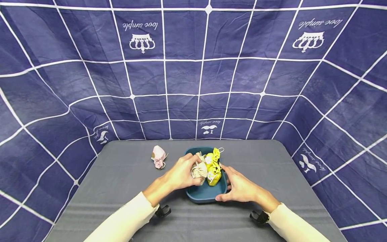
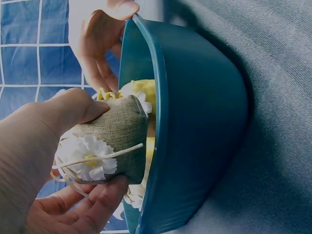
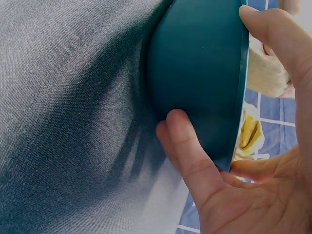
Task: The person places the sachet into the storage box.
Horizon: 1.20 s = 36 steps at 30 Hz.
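Starting at the left: a small pink drawstring fabric pouch lies alone on the grey cloth-covered surface, toward its far edge. Next over, the left hand has its fingers and thumb curled round a beige linen pouch with a white daisy on it, holding it over the near left rim of the dark teal plastic bowl (the bowl sits around mid-surface). A bright yellow fabric pouch stands inside the bowl. The right hand grips the bowl's right rim, thumb on the edge, fingers against the outer wall.
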### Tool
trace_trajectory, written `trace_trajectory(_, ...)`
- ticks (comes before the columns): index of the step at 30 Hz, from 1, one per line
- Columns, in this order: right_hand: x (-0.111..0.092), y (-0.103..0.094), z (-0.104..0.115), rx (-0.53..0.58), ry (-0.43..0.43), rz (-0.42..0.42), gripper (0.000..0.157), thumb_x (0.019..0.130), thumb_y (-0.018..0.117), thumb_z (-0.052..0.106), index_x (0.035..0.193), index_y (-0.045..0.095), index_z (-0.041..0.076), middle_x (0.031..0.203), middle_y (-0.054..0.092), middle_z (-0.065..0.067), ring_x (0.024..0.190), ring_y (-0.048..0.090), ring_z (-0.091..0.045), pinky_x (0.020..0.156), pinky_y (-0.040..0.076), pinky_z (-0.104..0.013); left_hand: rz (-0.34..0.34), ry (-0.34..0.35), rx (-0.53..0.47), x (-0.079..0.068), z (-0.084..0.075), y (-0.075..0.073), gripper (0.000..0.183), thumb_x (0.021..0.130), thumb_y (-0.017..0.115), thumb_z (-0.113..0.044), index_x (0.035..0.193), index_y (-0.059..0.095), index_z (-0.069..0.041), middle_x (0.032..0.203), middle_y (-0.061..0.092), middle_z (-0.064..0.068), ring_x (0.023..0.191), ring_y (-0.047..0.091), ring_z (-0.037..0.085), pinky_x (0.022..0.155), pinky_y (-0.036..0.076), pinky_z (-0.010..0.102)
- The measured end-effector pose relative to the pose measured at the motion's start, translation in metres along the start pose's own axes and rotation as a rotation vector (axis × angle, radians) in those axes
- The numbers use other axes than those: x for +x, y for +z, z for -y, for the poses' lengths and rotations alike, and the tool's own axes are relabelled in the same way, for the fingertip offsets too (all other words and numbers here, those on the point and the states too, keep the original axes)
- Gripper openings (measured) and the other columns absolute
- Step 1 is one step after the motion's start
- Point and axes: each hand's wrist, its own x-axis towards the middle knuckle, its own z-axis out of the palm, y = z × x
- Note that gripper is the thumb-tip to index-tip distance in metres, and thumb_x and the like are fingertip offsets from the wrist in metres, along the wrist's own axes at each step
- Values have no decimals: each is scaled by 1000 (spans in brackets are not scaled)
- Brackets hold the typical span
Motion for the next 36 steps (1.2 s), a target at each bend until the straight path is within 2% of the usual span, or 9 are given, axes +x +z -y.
trace_trajectory(5,0,1,0,-10,2,0,132,84,106,39,179,26,-8,161,53,-33,110,82,-27,89,69,-24,6,-4,21,3,1,4,54,78,101,-27,122,74,-10,106,73,5,91,70,19,80,61,33)
trace_trajectory(16,-1,-1,3,-15,20,0,134,84,107,40,179,25,-8,163,51,-33,110,81,-26,88,69,-23,45,-27,32,7,0,9,53,79,104,-29,121,76,-13,109,74,6,95,73,21,83,64,36)
trace_trajectory(22,-1,0,5,-10,17,0,134,84,107,39,179,25,-8,161,51,-33,109,80,-25,89,69,-24,82,-65,24,8,-1,11,54,81,105,-34,122,76,-14,111,75,7,97,73,22,85,65,40)
trace_trajectory(29,-1,0,5,-28,28,2,135,84,106,42,180,25,-6,162,52,-32,110,81,-24,89,69,-24,97,-85,24,9,-1,14,55,80,108,-32,120,76,-12,111,74,8,98,74,23,87,67,43)
trace_trajectory(36,-1,1,4,-19,30,4,135,85,106,41,180,24,-8,161,51,-32,110,80,-24,89,69,-23,143,-98,18,9,-1,15,58,81,109,-28,124,77,-7,113,73,12,96,70,21,88,66,44)
